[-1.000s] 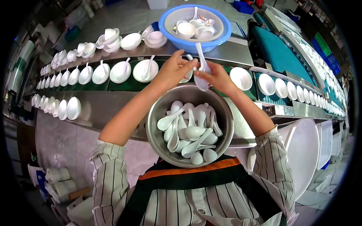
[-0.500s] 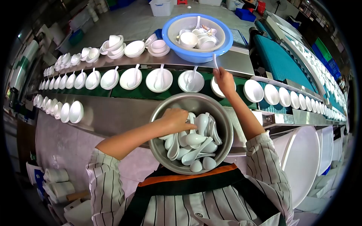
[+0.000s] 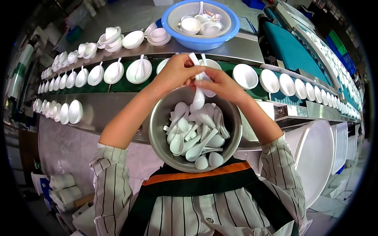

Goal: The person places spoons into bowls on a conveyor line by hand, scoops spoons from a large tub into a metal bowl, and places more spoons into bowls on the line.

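Left hand (image 3: 177, 72) and right hand (image 3: 220, 84) meet over the far rim of a metal basin, fingers nearly touching, both closed to a pinch. Between them are two white spoons; from where I stand I can't tell exactly which fingertips carry which. The nearer spoon (image 3: 198, 100) hangs with its scoop down over the basin and its handle up, long axis running almost straight toward the worktop's far edge, with only a slight slant. The farther spoon (image 3: 203, 59) is mostly hidden by the fingers, its handle tip poking up just to the right of the other's.

Below the hands, the metal basin (image 3: 156, 133) sits by the near edge of the worktop (image 3: 245, 52), with loose spoons (image 3: 201, 147) heaped in it every which way.

Just beyond the fingers, a row of white bowls runs along the green belt (image 3: 122, 86). One half-hidden bowl (image 3: 215, 65) lies right behind the right hand, nearer to it than to the left, roughly in line with the handles. Rightward, an uncovered bowl (image 3: 245, 76) shows no spoon; leftward, a bowl (image 3: 133, 73) has one leaning in it, handle toward the far edge. Past all that, a blue tub (image 3: 201, 44) of crockery stands at the worktop's far edge.
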